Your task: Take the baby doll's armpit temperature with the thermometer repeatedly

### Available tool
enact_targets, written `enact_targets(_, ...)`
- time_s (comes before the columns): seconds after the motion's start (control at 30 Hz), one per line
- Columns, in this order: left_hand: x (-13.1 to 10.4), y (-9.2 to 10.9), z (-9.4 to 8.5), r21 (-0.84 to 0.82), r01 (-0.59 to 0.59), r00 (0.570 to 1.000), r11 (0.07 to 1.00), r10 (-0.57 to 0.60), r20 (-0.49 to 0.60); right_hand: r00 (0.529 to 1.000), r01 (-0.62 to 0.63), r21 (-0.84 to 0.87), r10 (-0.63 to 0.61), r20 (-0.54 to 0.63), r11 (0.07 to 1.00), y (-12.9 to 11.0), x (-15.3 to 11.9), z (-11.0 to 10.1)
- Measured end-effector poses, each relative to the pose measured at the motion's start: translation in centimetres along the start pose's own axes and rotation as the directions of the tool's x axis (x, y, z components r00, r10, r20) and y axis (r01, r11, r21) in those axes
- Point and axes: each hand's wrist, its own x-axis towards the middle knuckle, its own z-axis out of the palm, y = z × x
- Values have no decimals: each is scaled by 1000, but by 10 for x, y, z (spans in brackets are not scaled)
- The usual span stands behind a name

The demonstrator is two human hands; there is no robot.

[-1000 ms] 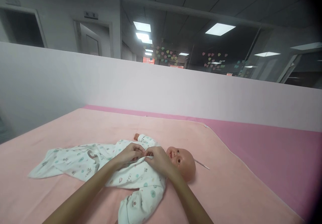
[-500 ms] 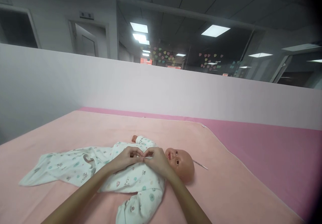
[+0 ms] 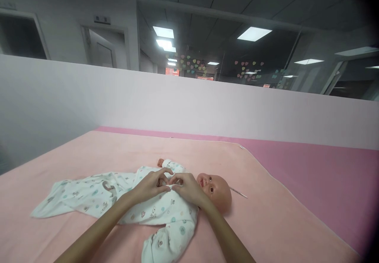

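Note:
A baby doll (image 3: 219, 194) lies on its back, its head to the right. It wears a white romper (image 3: 156, 213) printed with small green and brown figures. Over the doll's chest, my left hand (image 3: 154, 185) and my right hand (image 3: 184, 185) meet at the front of the romper. Fingers and thumbs of both pinch the cloth there, their tips almost touching. Whether a fastener sits between them is too small to tell. One little doll hand (image 3: 160, 162) pokes out of the far sleeve, while the near sleeve (image 3: 164, 242) lies bent toward me.
Beneath the doll is a peach blanket (image 3: 275, 219) over a pink mat (image 3: 325, 168). A thin stick-like object (image 3: 238, 192) lies just beyond the doll's head. A low white partition (image 3: 189, 105) runs along the back, with glass panes above it.
The fingers of both hands have spread a little wider around the pinched cloth. Doll and hands appear slightly farther right in the view.

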Motion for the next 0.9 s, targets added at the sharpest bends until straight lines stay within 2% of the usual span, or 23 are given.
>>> enact_targets(0.13,-2,1,2,265,-78,995,961,90,-33,1000,0,-32,1,22,999,0,-1,-2)
enact_targets(0.27,-1,-2,5,436,-125,983,891,171,-66,1000,16,-63,-15,23,998,2,-1,-3)
enact_targets(0.37,1,-3,8,590,-166,965,790,255,-69,999,43,-103,-42,18,994,2,-1,-4)
enact_targets(0.47,3,-6,10,732,-198,925,651,371,-80,998,63,-121,-60,27,991,0,-2,-6)
enact_targets(0.53,4,-8,11,771,-224,893,596,442,-83,996,81,-123,-77,35,989,-1,-2,-7)
enact_targets(0.63,5,-10,11,759,-252,869,600,485,-96,996,81,-168,-76,38,982,-1,-2,-8)
enact_targets(0.8,6,-12,11,721,-251,892,646,444,-88,995,102,-224,-95,40,969,-1,-2,-6)
enact_targets(0.9,7,-16,14,745,-254,896,617,441,-60,993,115,-245,-110,34,963,0,-1,-6)
